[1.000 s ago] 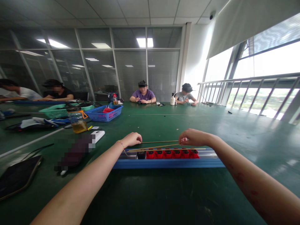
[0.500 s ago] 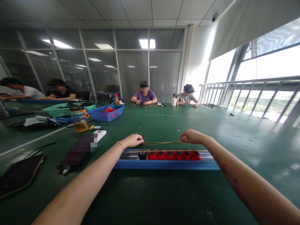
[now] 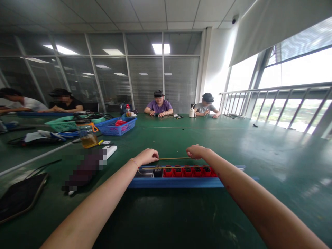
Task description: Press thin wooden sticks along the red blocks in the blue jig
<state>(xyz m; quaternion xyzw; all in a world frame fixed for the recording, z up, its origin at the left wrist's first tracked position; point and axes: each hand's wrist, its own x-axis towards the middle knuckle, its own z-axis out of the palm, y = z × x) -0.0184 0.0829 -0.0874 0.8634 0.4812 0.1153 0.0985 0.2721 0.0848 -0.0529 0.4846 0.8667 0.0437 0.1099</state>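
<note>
My left hand (image 3: pixel 147 156) is closed in a pinch above the far side of a long blue tray (image 3: pixel 178 182). My right hand (image 3: pixel 197 152) is also closed, level with it and a short way to the right. Between them runs a thin, straight, tan strand (image 3: pixel 172 158), gripped at both ends; its exact kind is unclear. A second thin tan strand (image 3: pixel 150 168) lies lengthwise over the tray. In the tray stand several red holders (image 3: pixel 177 172) with black parts inside, and a black piece (image 3: pixel 157 172) at their left. My right forearm hides the tray's right part.
On the left are a phone (image 3: pixel 23 193), a white power bank (image 3: pixel 111 151), a jar of amber liquid (image 3: pixel 88 136), a blue basket (image 3: pixel 116 128) and a green basket (image 3: pixel 62 124). Co-workers (image 3: pixel 158 103) sit along the far side of the green table (image 3: pixel 166 214).
My right hand has moved left, closer to my left hand, and the visible strand between them is shorter. My left hand has barely moved.
</note>
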